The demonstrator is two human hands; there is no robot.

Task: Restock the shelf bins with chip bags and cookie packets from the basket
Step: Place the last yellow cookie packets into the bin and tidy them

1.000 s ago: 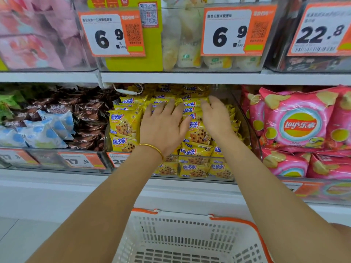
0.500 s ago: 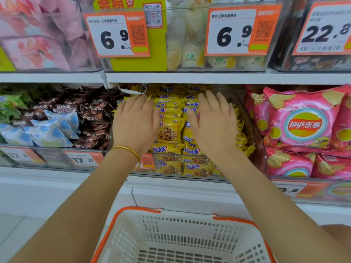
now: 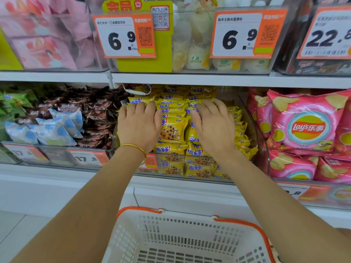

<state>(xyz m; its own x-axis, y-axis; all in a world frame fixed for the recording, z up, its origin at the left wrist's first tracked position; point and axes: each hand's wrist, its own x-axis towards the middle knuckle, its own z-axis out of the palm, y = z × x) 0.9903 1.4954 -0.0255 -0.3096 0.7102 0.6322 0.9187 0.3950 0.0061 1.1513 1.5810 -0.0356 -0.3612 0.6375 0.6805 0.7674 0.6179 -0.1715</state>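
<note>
Both hands, left [image 3: 139, 128] and right [image 3: 213, 126], press flat and unclenched on the cookies [image 3: 172, 130]; a hard push could spill near packets over the bin [image 3: 252, 118] front.

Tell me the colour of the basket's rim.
Orange; the basket itself is white. Head view shows it best.

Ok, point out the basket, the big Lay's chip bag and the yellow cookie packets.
basket [image 3: 140, 208]: head view, orange rim at its far left corner.
Lay's chip bag [image 3: 308, 128]: head view, logo on its front.
yellow cookie packets [image 3: 171, 130]: head view, front packet with the cookie picture.
</note>
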